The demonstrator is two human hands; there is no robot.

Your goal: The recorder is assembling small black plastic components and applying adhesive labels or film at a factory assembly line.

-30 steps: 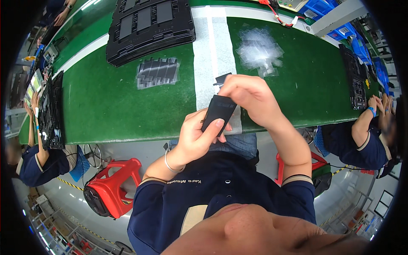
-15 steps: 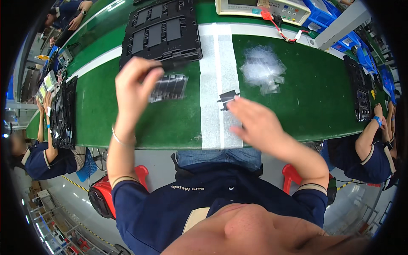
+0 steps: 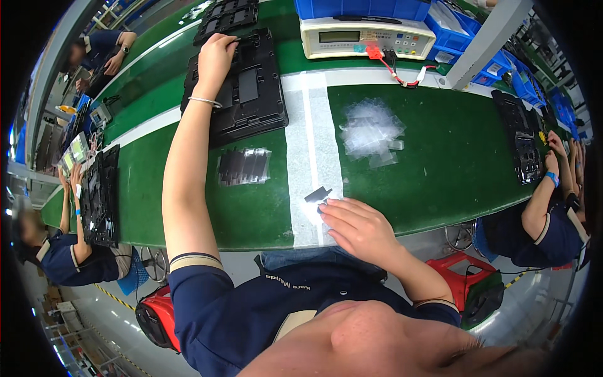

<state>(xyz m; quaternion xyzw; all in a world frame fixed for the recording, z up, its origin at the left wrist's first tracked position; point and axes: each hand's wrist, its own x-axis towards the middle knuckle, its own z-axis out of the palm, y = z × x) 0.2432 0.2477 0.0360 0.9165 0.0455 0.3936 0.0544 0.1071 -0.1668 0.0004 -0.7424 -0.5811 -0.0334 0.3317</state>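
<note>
While the dark piece (image 3: pixel 318 194) slants lengthwise up rightward, the right hand (image 3: pixel 361 228) lies open, grip of the left hand (image 3: pixel 215 61) unclear.

The left arm (image 3: pixel 187 166) stretches far forward, nearly straight, its wrist roughly in line with the forearm; the left hand (image 3: pixel 215 61) shows its back, fingers bent toward the right, their grip unclear. The right forearm (image 3: pixel 419 274) slants inward from a bent elbow, and the right hand (image 3: pixel 361 230) lies low, back up, fingers reaching left and slightly curved.
</note>
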